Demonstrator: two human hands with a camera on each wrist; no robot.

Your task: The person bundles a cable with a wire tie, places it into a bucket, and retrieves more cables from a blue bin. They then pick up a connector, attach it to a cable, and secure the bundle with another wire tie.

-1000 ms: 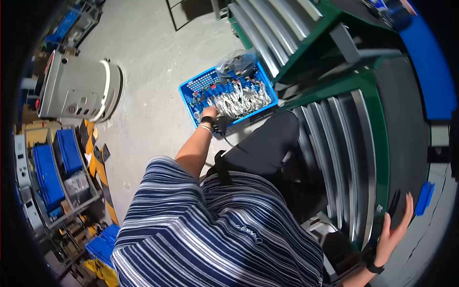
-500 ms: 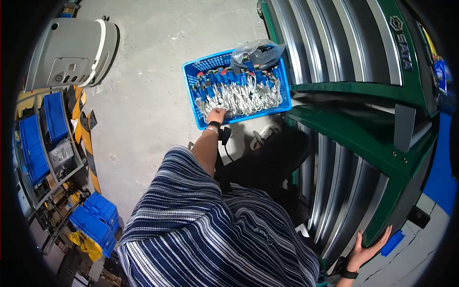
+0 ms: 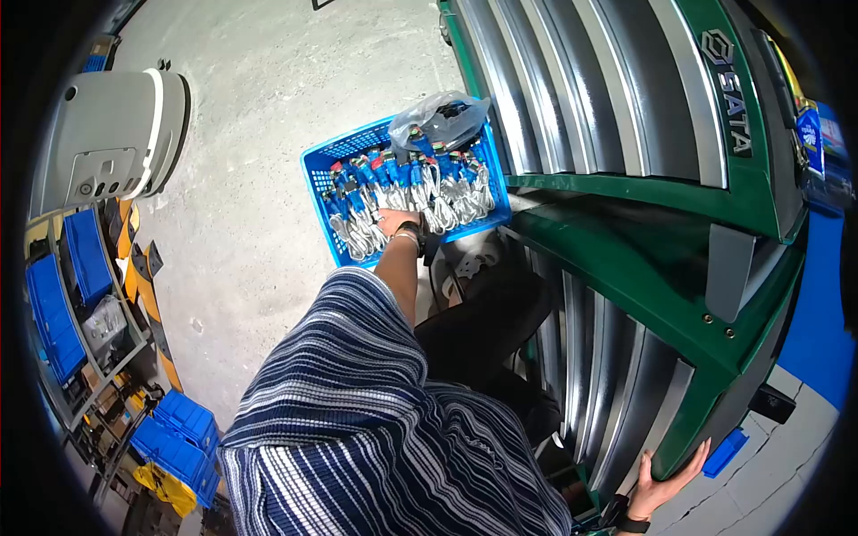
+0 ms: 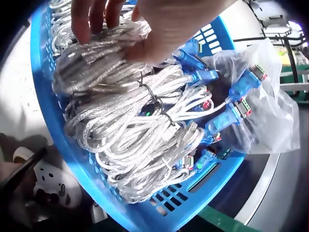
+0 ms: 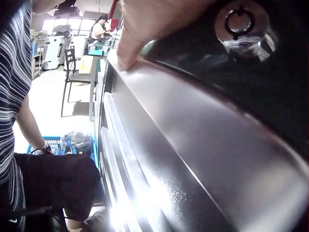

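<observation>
My left hand [image 3: 399, 221] reaches into a blue plastic basket [image 3: 315, 192] on the floor. Its thumb and fingers pinch a coiled silvery cable [image 4: 96, 67], blurred in the left wrist view. Beside it lie several more coiled cables [image 4: 140, 125], tied in bundles, with clear blue connectors [image 4: 245, 86] at their far ends. My right hand [image 3: 666, 485] rests on the corner of a green tool cabinet [image 3: 706, 406], thumb and fingers spread apart. In the right wrist view its thumb [image 5: 128, 52] presses on the cabinet's metal edge, near a round lock [image 5: 241, 24].
A clear plastic bag [image 3: 442, 121] lies on the basket's far right corner. Another green cabinet with drawers [image 3: 581, 80] stands right of the basket. Shelving with blue bins [image 3: 55, 313] and a grey housing [image 3: 107, 143] stand at left. One shoe [image 3: 472, 261] is close to the basket.
The head view has swung toward the cabinets and down. My left hand has gone from the basket's near rim farther in among the cables. My right hand stays at the cabinet corner.
</observation>
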